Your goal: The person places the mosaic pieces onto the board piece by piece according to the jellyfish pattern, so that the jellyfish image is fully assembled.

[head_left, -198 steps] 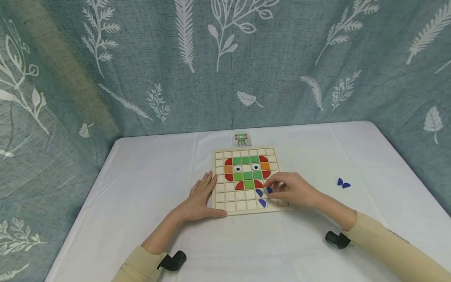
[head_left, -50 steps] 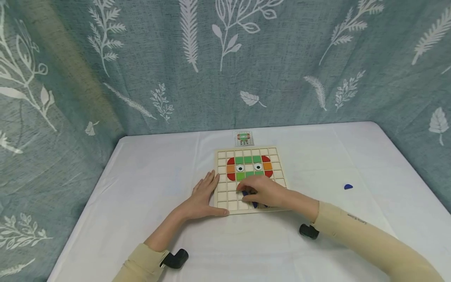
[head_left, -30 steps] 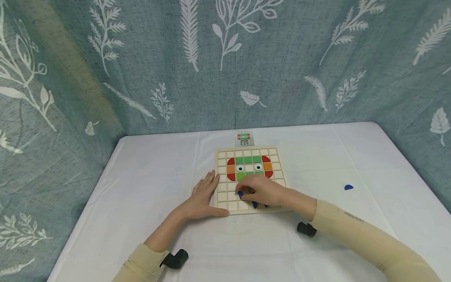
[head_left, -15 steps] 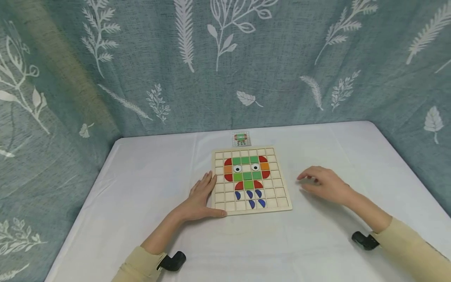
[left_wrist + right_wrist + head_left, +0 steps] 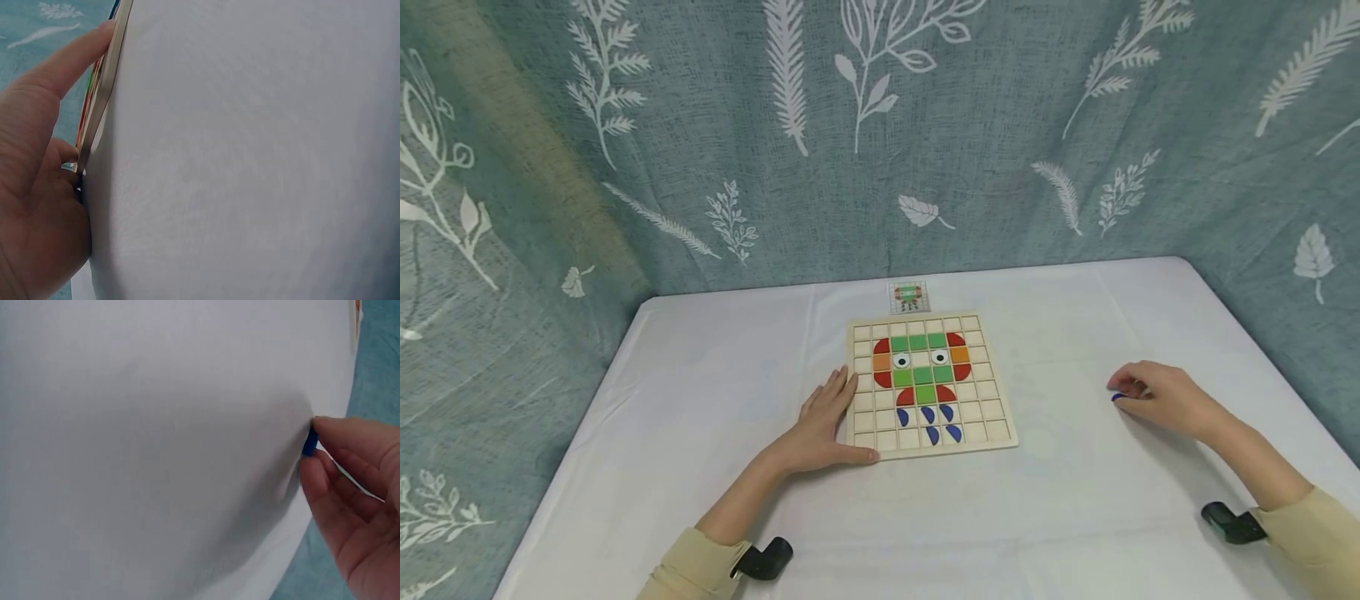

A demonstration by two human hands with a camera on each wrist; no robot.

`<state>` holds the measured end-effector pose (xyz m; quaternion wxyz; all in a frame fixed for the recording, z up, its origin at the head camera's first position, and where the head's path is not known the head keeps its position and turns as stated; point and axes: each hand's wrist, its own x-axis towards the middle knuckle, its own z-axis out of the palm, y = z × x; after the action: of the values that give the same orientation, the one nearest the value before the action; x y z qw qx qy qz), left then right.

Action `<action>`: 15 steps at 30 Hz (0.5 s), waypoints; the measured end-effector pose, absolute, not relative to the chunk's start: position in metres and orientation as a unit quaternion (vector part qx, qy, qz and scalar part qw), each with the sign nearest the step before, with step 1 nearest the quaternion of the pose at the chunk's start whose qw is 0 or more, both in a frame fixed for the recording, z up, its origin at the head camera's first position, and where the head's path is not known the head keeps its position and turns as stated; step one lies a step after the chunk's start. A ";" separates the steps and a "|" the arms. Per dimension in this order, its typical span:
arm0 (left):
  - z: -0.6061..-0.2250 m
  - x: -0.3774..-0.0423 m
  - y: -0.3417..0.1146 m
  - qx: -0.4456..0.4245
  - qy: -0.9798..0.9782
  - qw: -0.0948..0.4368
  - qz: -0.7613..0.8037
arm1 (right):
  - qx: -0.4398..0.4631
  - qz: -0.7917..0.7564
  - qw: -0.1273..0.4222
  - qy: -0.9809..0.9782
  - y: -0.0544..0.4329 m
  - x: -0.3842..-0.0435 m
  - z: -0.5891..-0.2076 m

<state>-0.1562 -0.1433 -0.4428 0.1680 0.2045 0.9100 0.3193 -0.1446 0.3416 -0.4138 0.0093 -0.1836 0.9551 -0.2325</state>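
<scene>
A square wooden grid board (image 5: pixel 977 433) lies on the table. It bears red, orange and green tiles, two eye tiles and several blue half-circle tiles (image 5: pixel 903 417) in its lower rows. My left hand (image 5: pixel 816 429) rests along the board's left edge, fingers extended and thumb at the near corner; in the left wrist view the thumb (image 5: pixel 69 65) touches the board's rim (image 5: pixel 103 94). Off to the right of the board, my right hand (image 5: pixel 1172 400) pinches a blue half-circle tile (image 5: pixel 310 442) between thumb and finger, just at the white cloth.
Behind the board lies a small pattern card (image 5: pixel 908 297) with a similar figure. A white cloth (image 5: pixel 1037 517) covers the table. A teal curtain with white leaves (image 5: pixel 820 200) hangs behind it.
The right hand has placed more blue half-circles on the board, then moved right, away from it, and taken hold of the blue half-circle lying there. The left hand has stayed at the board's edge.
</scene>
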 end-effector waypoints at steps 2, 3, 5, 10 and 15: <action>-0.443 -0.156 -0.143 0.204 0.911 0.168 0.317 | -0.176 -0.238 0.002 0.955 0.334 -0.148 -0.417; -0.444 -0.156 -0.143 0.204 0.911 0.168 0.317 | -0.171 -0.243 0.002 0.955 0.330 -0.149 -0.418; -0.444 -0.156 -0.143 0.204 0.911 0.167 0.317 | -0.163 -0.254 0.008 0.953 0.323 -0.152 -0.419; -0.445 -0.157 -0.142 0.204 0.910 0.168 0.320 | -0.182 -0.272 0.034 0.944 0.317 -0.153 -0.417; -0.445 -0.156 -0.143 0.201 0.911 0.168 0.318 | -0.244 -0.283 0.028 0.927 0.323 -0.152 -0.417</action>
<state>-0.1562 -0.1425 -0.4448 0.1678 0.2008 0.9113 0.3178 -0.1516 0.3233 -0.4170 0.0277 -0.2444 0.9270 -0.2830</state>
